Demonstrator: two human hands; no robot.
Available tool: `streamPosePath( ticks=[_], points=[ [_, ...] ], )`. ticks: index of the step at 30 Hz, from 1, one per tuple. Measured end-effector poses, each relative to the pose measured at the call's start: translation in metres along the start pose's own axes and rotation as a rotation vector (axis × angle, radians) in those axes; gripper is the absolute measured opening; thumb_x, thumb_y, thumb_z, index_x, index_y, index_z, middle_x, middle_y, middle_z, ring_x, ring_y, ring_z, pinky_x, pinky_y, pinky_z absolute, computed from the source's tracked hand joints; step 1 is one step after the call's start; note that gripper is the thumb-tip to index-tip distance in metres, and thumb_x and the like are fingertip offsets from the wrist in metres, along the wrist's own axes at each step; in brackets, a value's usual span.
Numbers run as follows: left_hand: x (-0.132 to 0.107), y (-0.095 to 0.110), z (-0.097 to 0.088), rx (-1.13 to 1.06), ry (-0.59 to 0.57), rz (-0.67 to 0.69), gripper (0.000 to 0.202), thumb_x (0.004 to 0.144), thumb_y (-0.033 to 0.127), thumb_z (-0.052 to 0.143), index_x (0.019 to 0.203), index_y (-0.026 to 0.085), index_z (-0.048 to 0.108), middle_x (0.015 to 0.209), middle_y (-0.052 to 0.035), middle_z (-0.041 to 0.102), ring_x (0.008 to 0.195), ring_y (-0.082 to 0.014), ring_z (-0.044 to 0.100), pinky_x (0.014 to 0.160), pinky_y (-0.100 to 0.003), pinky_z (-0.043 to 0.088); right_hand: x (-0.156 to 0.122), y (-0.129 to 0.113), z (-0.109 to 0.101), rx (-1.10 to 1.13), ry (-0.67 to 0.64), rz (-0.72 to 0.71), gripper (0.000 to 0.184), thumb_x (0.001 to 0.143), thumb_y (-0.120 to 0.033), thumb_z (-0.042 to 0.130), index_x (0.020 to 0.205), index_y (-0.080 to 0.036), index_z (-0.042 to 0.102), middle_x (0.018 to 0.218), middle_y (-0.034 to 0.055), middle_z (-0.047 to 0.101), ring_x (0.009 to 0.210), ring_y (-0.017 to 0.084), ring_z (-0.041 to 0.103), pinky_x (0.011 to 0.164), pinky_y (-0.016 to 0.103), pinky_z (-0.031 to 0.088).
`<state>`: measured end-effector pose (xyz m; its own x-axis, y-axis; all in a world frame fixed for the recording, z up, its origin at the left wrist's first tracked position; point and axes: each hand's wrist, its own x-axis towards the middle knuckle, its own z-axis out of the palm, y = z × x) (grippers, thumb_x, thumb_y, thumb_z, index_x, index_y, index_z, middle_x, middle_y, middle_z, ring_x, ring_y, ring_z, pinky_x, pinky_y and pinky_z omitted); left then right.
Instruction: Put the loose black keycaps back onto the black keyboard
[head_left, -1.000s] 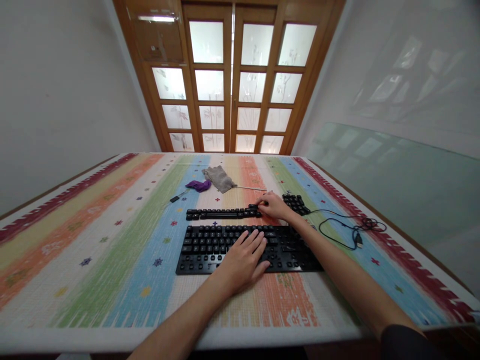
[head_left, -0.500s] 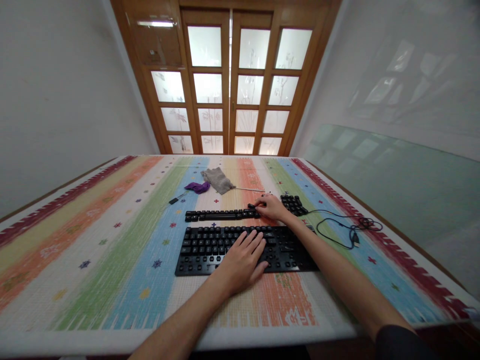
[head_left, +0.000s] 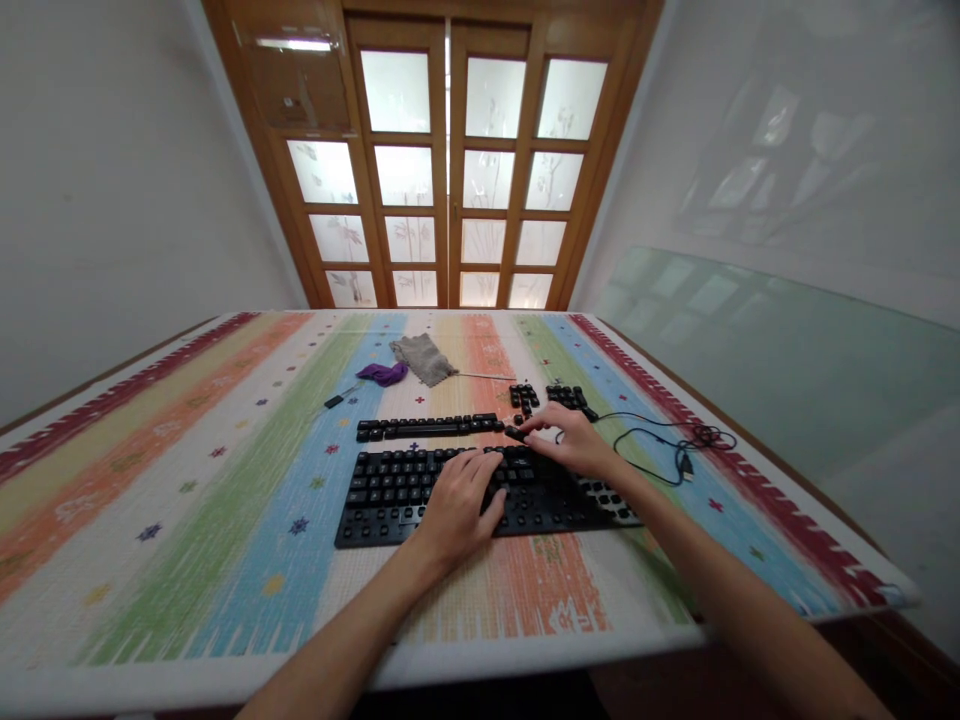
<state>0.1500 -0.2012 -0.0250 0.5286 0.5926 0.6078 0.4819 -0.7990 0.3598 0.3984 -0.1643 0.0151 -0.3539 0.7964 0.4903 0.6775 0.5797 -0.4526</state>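
Note:
A black keyboard (head_left: pixel 540 518) lies before me, with caps on its left upper rows and bare key posts along its front and right side. My left hand (head_left: pixel 459 500) lies over its middle, fingers stretched onto the keys and thumb apart. Beyond the keyboard's far edge, my right hand (head_left: pixel 576 442) pinches a long black keycap (head_left: pixel 516 433) between thumb and fingertips. Loose keycaps and a long space bar (head_left: pixel 431 430) form rows behind the keyboard, left of that keycap. Two more keycap clusters, one nearer the middle (head_left: pixel 523 397) and one farther right (head_left: pixel 568 397), sit past my right hand.
A coiled black USB cable (head_left: pixel 701 440) is on the right. Farther back lie a grey cloth (head_left: pixel 424 358), a purple cloth (head_left: pixel 382 374), a thin rod (head_left: pixel 486 376) and a small black piece (head_left: pixel 334 402). A striped cloth (head_left: pixel 247 520) covers the table; walls flank it.
My right hand has drawn back from the loose keycaps toward the keyboard, holding a long keycap. My left hand has slid slightly left and its fingers are closer together. The view has shifted a little right.

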Motion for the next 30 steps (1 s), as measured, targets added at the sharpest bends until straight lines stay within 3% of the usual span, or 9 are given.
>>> streamPosePath(
  ticks=[4, 9, 14, 30],
  points=[
    [0.004, 0.005, 0.002, -0.081, 0.024, -0.045, 0.032, 0.091, 0.018, 0.059, 0.123, 0.019, 0.057, 0.115, -0.0106, 0.067, 0.110, -0.0276, 0.059, 0.096, -0.047, 0.051, -0.029, -0.023, -0.012, -0.002, -0.120, -0.108, 0.012, 0.088, -0.022, 0.064, 0.095, -0.021, 0.073, 0.086, 0.0047, 0.073, 0.082, 0.019, 0.065, 0.077, 0.033, 0.051],
    [0.008, 0.012, 0.006, -0.123, -0.007, -0.048, 0.030, 0.088, 0.018, 0.065, 0.118, 0.019, 0.062, 0.110, -0.0092, 0.068, 0.107, -0.0271, 0.059, 0.093, -0.045, 0.051, -0.047, -0.032, -0.010, -0.058, -0.125, -0.181, 0.012, 0.089, -0.018, 0.062, 0.094, -0.019, 0.072, 0.088, 0.0062, 0.073, 0.083, 0.019, 0.064, 0.080, 0.035, 0.049],
    [0.009, 0.011, 0.009, -0.125, -0.035, -0.017, 0.021, 0.085, 0.015, 0.069, 0.106, 0.020, 0.069, 0.100, -0.0063, 0.073, 0.105, -0.0276, 0.058, 0.091, -0.045, 0.050, -0.051, -0.033, -0.003, -0.120, -0.114, -0.209, 0.013, 0.087, -0.014, 0.062, 0.094, -0.019, 0.073, 0.088, 0.0071, 0.073, 0.086, 0.021, 0.062, 0.080, 0.036, 0.048],
    [0.009, 0.001, 0.016, -0.083, 0.008, 0.105, 0.014, 0.087, 0.012, 0.069, 0.096, 0.020, 0.075, 0.096, -0.0041, 0.077, 0.099, -0.0261, 0.059, 0.091, -0.045, 0.047, -0.052, -0.040, 0.008, -0.347, -0.116, -0.319, 0.013, 0.092, -0.015, 0.059, 0.093, -0.018, 0.072, 0.089, 0.0068, 0.071, 0.086, 0.022, 0.057, 0.076, 0.036, 0.044]
  ],
)
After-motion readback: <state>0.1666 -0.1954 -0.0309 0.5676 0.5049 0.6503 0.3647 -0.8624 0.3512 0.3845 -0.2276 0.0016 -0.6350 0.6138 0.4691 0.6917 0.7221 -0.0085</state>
